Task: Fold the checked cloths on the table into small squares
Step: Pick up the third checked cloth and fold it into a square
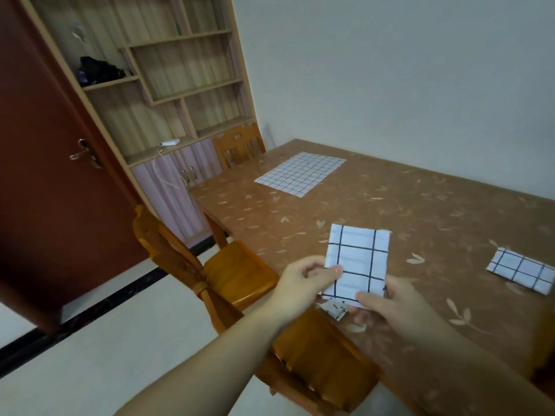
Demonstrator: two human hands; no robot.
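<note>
Both hands pinch the near edge of a folded checked cloth [357, 262], the left hand [303, 283] at its left side and the right hand [387, 307] at its near right corner, holding it just above the desk [420, 205]. It looks light, soft and limp, so edges and corners seem the best holds. A loose flap hangs below. Right of the hands lies a finished folded cloth [522, 273]; far beyond them an unfolded checked cloth [300, 174] lies flat. Wooden chairs [237, 274], shelving [180, 70] and a door [45, 160] stand to the left.

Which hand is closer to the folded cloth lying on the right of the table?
Right. The right hand is on the side toward that folded cloth; the left hand is farther off, across the held cloth.
</note>
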